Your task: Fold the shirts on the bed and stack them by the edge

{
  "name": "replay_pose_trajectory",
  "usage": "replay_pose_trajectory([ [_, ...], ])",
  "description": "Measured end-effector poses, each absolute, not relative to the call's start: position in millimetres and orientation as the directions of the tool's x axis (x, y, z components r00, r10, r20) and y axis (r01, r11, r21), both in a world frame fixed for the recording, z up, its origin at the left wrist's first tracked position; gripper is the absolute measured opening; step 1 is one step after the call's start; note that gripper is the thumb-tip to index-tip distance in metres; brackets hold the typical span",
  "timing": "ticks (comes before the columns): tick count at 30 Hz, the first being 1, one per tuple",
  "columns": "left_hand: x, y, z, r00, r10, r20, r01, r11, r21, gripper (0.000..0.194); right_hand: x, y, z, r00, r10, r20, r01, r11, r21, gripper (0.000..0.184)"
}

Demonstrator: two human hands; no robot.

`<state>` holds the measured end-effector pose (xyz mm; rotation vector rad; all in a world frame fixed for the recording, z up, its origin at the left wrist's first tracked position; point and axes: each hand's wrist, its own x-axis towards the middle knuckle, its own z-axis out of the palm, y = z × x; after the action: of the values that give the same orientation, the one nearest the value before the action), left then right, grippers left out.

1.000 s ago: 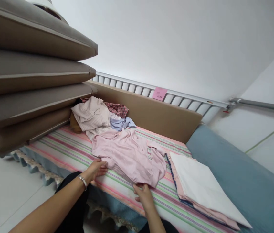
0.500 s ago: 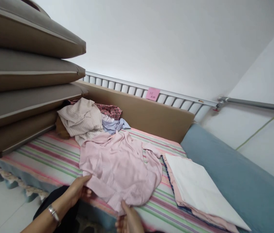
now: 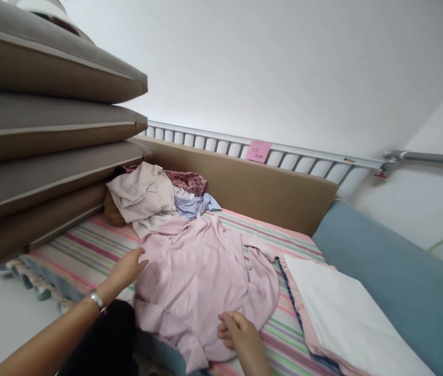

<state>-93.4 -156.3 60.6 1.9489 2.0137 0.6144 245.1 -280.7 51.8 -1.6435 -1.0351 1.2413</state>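
A pale pink ribbed shirt [image 3: 201, 277] lies spread out and wrinkled on the striped bedsheet [image 3: 96, 250], its lower edge by the near side of the bed. My left hand [image 3: 129, 267], with a silver bracelet on the wrist, is at the shirt's left edge with fingers apart and nothing seen in them. Over the shirt's lower right part is my right hand [image 3: 241, 335], fingers curled in and thumb against them, with no cloth visibly gripped. To the right lies a flat stack of folded clothes, a white garment [image 3: 347, 308] on top of pink and navy ones.
A heap with a striped beige shirt [image 3: 147, 193], a blue garment [image 3: 194, 204] and a red floral cloth [image 3: 188, 181] sits at the back left. Stacked grey-brown cushions [image 3: 57, 151] rise at left. A brown panel [image 3: 241, 180] and a blue padded side [image 3: 394, 266] border the bed.
Both hands have let go of the shirt's lower edge. The left moved up along its left side; the right moved up and right over the cloth. The view shifted slightly left.
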Motion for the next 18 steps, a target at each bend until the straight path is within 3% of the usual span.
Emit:
replay_pose_trajectory([
  [5,-93,-89,61,-0.054,0.98,0.193,0.913,-0.029,0.406,0.046,263,-227,50,0.195,0.98,-0.034,0.325,-0.097,-0.941,0.033],
  [9,-93,-43,51,-0.107,0.982,0.154,0.933,0.046,0.357,0.048,284,-189,31,0.327,0.934,-0.144,0.156,-0.203,-0.967,0.041],
  [13,-104,-19,46,-0.151,0.986,0.065,0.94,0.123,0.317,0.015,296,-167,18,0.408,0.876,-0.257,0.068,-0.31,-0.948,0.052],
  [18,-135,-19,71,-0.292,0.954,0.072,0.929,0.265,0.259,0.019,300,-160,15,0.373,0.86,-0.348,0.007,-0.378,-0.926,0.058],
])
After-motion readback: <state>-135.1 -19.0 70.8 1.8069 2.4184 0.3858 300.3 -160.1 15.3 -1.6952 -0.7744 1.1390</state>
